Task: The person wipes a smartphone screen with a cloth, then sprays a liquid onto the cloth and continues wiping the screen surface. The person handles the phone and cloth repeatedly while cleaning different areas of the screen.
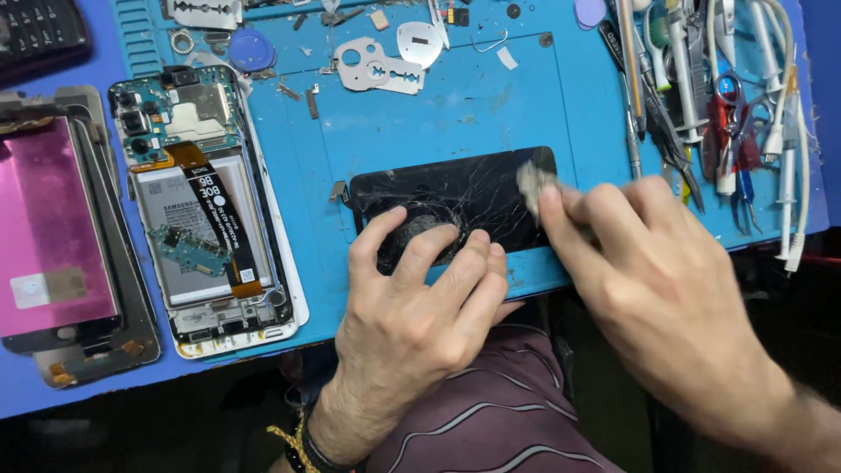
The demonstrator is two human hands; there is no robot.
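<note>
A: Item, cracked black screen (464, 197)?
B: Flat on blue mat (438, 114), near edge. Left hand (420, 307) fingers spread, pressing it.
A: Right hand (648, 271)?
B: Fingers pinching grey wad (531, 182) against screen's right end.

- Black glass with a web of pale cracks on the cracked phone screen (455, 197) under the left hand (420, 302).
- Grey, blurred pad (532, 182) at the fingertips of the right hand (653, 263).
- Bright blue work mat (420, 114) beyond both hands.
- Black and orange flex cable over a white battery in the opened phone (206, 210), left of the left hand.
- Glossy magenta-pink display panel (48, 236), farther left.
</note>
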